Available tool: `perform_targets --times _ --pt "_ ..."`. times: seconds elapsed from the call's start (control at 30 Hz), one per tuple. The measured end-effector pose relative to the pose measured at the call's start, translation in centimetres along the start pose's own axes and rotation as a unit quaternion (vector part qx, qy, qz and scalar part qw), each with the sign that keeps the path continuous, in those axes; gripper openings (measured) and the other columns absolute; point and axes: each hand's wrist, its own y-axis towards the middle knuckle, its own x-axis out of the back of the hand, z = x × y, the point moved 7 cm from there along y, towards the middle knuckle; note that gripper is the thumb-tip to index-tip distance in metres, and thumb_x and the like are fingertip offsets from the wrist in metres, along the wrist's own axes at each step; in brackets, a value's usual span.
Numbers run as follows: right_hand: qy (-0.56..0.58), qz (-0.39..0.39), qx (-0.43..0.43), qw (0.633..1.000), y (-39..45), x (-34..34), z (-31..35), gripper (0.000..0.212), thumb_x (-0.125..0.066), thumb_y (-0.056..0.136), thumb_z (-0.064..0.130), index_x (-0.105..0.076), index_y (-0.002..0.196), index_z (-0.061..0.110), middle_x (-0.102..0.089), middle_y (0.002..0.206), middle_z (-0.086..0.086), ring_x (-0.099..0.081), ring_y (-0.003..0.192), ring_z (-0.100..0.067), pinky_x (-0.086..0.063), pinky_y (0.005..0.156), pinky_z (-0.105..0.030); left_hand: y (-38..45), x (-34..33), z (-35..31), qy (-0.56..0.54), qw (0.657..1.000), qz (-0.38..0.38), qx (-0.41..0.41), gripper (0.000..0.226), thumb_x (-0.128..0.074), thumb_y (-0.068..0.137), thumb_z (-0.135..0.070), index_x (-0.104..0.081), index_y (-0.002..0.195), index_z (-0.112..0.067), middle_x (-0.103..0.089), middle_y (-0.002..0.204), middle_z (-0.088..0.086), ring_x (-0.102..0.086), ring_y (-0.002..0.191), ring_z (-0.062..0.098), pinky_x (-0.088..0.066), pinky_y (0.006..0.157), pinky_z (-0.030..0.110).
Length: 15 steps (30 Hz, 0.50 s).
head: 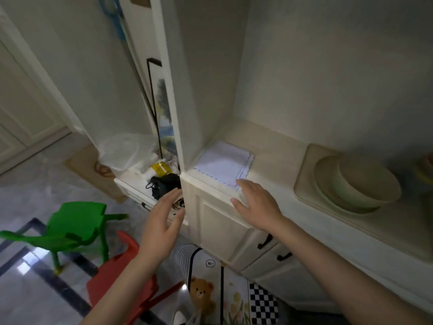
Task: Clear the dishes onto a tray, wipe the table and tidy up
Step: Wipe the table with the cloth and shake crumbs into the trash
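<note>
Your right hand [255, 205] hovers flat-fingered at the folded cloth [223, 164] on the counter [276, 146]. Your left hand [164, 214] is spread, holding nothing.

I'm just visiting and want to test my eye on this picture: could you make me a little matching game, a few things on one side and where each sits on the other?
Things:
1. white cloth
2. stacked pale bowls
3. green chair
4. right hand

Places:
A. on the floor, beside a red chair
B. on a tray at the right of the counter
C. flat in the counter's left corner
D. open, over the counter's front edge by the cloth

Pairs: 1-C, 2-B, 3-A, 4-D
</note>
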Motion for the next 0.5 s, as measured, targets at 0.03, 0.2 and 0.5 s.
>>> perform_targets --times 0.03,0.2,0.5 --pt "-0.018 0.021 0.009 1.0 1.7 -0.6 1.1 0.063 -0.041 0.093 0.05 -0.028 0.145 0.017 -0.031 0.152 -0.003 -0.032 0.137 -0.022 -0.029 0.107 -0.034 0.1 1.2 0.7 0.007 1.0 -0.001 0.0 0.047 -0.038 0.088 -0.053 -0.041 0.134 -0.04 -0.041 0.139 -0.02 -0.037 0.128 -0.001 -0.033 0.106 0.028" --pt "-0.092 0.024 -0.001 0.996 9.3 -2.4 4.5 0.074 -0.047 0.087 0.058 -0.028 0.145 0.015 -0.026 0.154 -0.011 -0.029 0.139 -0.028 -0.026 0.109 -0.039 0.5 5.5 4.2 0.029 0.999 -0.008 0.024 0.047 -0.041 0.094 -0.047 -0.043 0.138 -0.028 -0.041 0.143 -0.014 -0.035 0.132 0.002 -0.031 0.108 0.029" --pt "-0.164 0.082 -0.037 0.982 13.6 -8.5 3.9 0.096 -0.046 0.077 0.073 -0.013 0.148 0.018 -0.005 0.159 -0.009 -0.007 0.146 -0.028 -0.016 0.112 -0.055 -1.3 8.9 9.7 0.008 0.998 0.01 0.064 0.051 -0.034 0.088 -0.057 -0.04 0.135 -0.041 -0.038 0.141 -0.025 -0.03 0.13 -0.013 -0.029 0.104 0.018"
